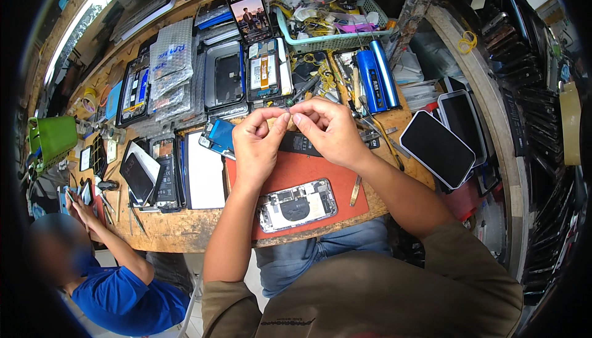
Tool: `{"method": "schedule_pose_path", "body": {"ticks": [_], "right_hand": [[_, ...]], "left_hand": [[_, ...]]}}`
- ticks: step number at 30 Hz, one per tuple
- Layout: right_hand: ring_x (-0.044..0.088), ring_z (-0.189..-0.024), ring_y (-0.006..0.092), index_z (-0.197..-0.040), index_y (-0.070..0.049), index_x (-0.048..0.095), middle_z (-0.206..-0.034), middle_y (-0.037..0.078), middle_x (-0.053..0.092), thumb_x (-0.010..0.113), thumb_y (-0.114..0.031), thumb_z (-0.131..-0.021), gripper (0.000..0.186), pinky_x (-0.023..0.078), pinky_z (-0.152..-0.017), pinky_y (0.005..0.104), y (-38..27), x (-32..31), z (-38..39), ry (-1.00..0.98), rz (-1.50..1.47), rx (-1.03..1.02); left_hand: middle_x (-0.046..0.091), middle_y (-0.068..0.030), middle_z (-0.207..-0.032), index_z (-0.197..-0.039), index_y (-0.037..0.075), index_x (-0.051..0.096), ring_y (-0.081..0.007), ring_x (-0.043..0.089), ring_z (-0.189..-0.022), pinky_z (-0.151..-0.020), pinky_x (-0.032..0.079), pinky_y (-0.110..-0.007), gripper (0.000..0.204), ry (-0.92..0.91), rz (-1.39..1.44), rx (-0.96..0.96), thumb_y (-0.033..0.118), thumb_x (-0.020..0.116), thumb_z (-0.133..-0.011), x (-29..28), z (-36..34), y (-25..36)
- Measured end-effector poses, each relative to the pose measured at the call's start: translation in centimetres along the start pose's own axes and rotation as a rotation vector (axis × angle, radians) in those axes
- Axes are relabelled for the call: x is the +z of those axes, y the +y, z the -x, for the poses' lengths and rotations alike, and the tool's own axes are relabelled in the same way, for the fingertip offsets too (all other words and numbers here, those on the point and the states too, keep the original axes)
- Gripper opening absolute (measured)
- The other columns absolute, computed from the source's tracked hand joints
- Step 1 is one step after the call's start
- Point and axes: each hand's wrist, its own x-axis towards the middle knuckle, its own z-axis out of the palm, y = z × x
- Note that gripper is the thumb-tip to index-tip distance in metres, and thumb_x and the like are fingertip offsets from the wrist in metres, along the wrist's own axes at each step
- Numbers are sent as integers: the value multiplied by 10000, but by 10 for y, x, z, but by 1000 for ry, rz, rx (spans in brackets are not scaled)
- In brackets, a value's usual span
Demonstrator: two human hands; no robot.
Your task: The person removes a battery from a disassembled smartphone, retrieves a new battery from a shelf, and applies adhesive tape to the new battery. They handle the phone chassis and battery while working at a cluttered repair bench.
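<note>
Above a red-orange mat [348, 177], my left hand [256, 147] and my right hand [333, 131] meet fingertip to fingertip. Thumb and forefinger of each are pinched together; whatever they hold is too small to make out. Below them on the mat lies an opened phone body [297, 205], its inner parts and a dark round coil showing. A black phone battery [302, 145] rests behind it, partly covered by my right hand. Beside my left wrist is a blue-faced phone part [221, 136]. A slim metal tool [355, 190] lies right of the phone body.
A propped phone [250, 14] plays a picture at the back, beside a green basket [327, 43] of cables and scraps. Blue cylindrical devices [376, 79] stand right. Loose screens [438, 148] sit at the right edge. Another person in a blue shirt [132, 298] works at left.
</note>
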Motion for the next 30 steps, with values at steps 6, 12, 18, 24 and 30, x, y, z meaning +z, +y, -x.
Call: {"method": "schedule_pose_path", "body": {"ticks": [6, 12, 18, 24, 30], "right_hand": [[652, -777, 32, -1116, 40, 685, -958, 52, 725, 648, -61, -990, 165, 524, -649, 189, 1, -2, 0, -26, 16, 24], [677, -830, 58, -1123, 48, 678, -971, 66, 728, 638, -66, -1000, 173, 552, -709, 206, 1, -1, 0, -26, -39, 50], [687, -858, 78, -1140, 55, 671, -996, 76, 728, 628, -67, -1006, 185, 564, -750, 221, 1, -2, 0, -47, -36, 72], [689, -913, 90, -1144, 52, 670, -1007, 82, 729, 623, -71, -1011, 188, 568, -801, 236, 0, -2, 0, -47, -67, 101], [627, -814, 56, -1137, 31, 683, -975, 58, 727, 613, -134, -1031, 208, 525, -722, 219, -4, -2, 0, -40, -217, 102]], "left_hand": [[320, 133, -617, -985, -2, 746, 4, 308, -564, -507, 276, -205, 136, -1, -27, 11, 115, 771, -920, 0, 1, 4], [317, 133, -619, -989, 4, 749, 4, 311, -564, -506, 277, -204, 133, -7, -12, 6, 116, 771, -920, 0, 1, 5], [313, 133, -621, -983, 4, 745, 4, 307, -565, -505, 274, -204, 127, -6, -31, 21, 109, 772, -917, 0, 1, 4], [302, 133, -627, -979, 2, 740, 2, 293, -566, -506, 257, -205, 119, -5, -22, 29, 96, 771, -913, 0, 1, 6], [301, 130, -637, -983, 6, 733, 2, 272, -580, -515, 236, -204, 110, 3, -44, 91, 91, 762, -918, 3, 3, 7]]}}
